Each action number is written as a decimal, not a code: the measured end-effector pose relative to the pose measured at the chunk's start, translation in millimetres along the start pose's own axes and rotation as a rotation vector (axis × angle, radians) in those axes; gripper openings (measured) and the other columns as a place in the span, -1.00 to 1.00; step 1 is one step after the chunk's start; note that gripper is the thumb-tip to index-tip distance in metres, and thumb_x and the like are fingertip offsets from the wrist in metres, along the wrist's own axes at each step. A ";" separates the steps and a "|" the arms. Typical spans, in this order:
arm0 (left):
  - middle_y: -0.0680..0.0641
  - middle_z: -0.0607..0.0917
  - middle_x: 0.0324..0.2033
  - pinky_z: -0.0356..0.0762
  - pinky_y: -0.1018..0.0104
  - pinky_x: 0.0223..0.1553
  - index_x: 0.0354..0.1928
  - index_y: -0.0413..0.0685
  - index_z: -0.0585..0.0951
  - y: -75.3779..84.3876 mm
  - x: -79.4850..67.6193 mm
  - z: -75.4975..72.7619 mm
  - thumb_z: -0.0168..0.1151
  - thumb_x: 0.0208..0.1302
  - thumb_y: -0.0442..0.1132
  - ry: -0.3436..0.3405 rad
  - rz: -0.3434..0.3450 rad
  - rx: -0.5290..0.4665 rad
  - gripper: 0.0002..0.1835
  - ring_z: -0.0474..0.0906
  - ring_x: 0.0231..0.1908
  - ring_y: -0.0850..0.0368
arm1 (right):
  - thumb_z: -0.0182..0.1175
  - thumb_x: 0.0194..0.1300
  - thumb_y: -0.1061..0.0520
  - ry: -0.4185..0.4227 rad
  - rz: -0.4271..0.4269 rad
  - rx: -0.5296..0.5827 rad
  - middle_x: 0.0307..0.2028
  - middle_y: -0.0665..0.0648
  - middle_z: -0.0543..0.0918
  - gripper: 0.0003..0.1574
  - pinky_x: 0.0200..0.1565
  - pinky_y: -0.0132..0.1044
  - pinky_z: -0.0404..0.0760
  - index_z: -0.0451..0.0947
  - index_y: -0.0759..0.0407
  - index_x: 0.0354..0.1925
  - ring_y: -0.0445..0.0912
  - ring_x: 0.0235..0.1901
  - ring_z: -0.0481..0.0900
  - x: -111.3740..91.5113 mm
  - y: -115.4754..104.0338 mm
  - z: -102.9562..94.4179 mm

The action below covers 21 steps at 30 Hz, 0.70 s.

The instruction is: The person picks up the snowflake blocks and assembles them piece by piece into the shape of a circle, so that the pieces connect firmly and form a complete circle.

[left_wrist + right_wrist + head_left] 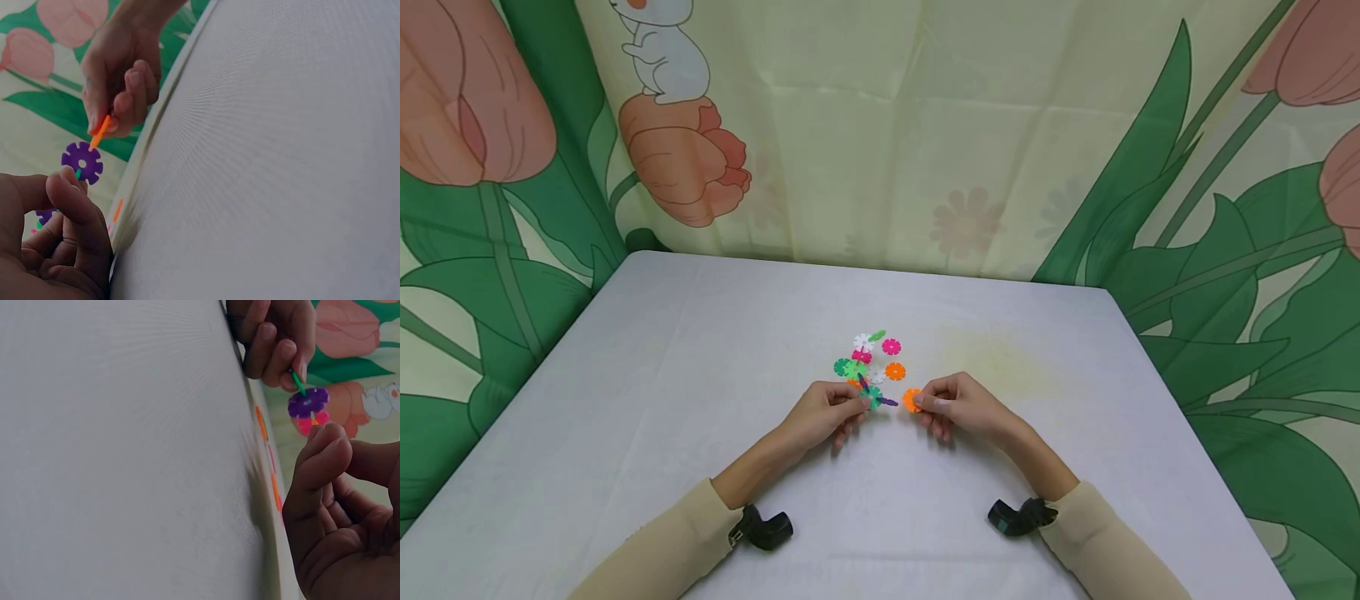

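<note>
Left hand (823, 412): bare, at the near left of the small pieces; thumb and index finger clamped together on a green, round, notched disc of plastic look (874, 398). Joined to that disc, two purple notched discs: one (888, 402) pointing right, the other (864, 383) on the far left side.

Right hand (966, 404): bare; thumb and index finger pinch an orange notched disc (911, 401), held just to the right of the purple one.

Loose group, beyond the left hand, at the middle of the table: a green disc (842, 367) at left; a light green disc (854, 369) beside it; a deep pink disc (862, 357); a white disc (862, 342) at the far end; a bright pink disc (891, 347) and a second orange disc (891, 374) at right.

Support: table under white cloth (700, 350). Sleeves: beige (662, 542), a black wrist device (766, 531) at each cuff. Far side: pale yellow curtain (850, 125), tulip-printed.
</note>
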<state>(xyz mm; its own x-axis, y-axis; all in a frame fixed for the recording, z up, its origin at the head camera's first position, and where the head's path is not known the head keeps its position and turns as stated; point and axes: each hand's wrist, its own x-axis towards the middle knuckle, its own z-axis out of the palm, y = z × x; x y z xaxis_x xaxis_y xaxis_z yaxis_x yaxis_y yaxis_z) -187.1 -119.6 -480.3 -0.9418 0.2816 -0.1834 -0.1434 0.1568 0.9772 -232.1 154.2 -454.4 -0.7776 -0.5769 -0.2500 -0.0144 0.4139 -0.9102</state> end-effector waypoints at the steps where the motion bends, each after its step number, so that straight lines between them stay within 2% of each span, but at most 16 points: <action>1: -0.01 0.60 -0.52 0.45 0.46 -0.60 -0.16 -0.35 0.66 0.0 -0.1 -0.2 0.29 0.49 -0.17 -0.001 0.001 0.000 -0.71 0.37 -0.66 0.22 | 0.22 0.55 0.13 -0.011 -0.004 0.003 -0.48 0.09 0.68 -0.69 -0.49 -0.39 0.61 0.67 0.41 -0.19 -0.15 -0.58 0.57 0.2 0.3 0.5; 6: -0.01 0.60 -0.52 0.45 0.46 -0.60 -0.16 -0.34 0.67 -0.4 0.4 -0.3 0.29 0.49 -0.16 0.000 -0.002 0.000 -0.71 0.37 -0.66 0.22 | 0.22 0.56 0.12 -0.039 -0.018 0.016 -0.49 0.10 0.67 -0.67 -0.50 -0.38 0.60 0.67 0.42 -0.19 -0.15 -0.59 0.56 1.2 0.4 4.2; 21: -0.01 0.59 -0.53 0.45 0.45 -0.60 -0.16 -0.35 0.66 -0.4 -0.3 -0.8 0.30 0.49 -0.16 -0.001 -0.009 -0.018 -0.70 0.36 -0.67 0.23 | 0.20 0.57 0.13 -0.027 -0.006 0.040 -0.47 0.06 0.68 -0.66 -0.50 -0.41 0.58 0.68 0.43 -0.18 -0.15 -0.59 0.55 1.7 1.1 10.5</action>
<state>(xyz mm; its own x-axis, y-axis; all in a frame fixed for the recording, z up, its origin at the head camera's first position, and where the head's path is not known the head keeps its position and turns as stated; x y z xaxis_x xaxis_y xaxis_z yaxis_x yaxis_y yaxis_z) -186.9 -120.5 -480.6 -0.9401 0.2813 -0.1926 -0.1576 0.1423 0.9772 -226.9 146.3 -459.2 -0.7603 -0.5984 -0.2526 0.0062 0.3821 -0.9241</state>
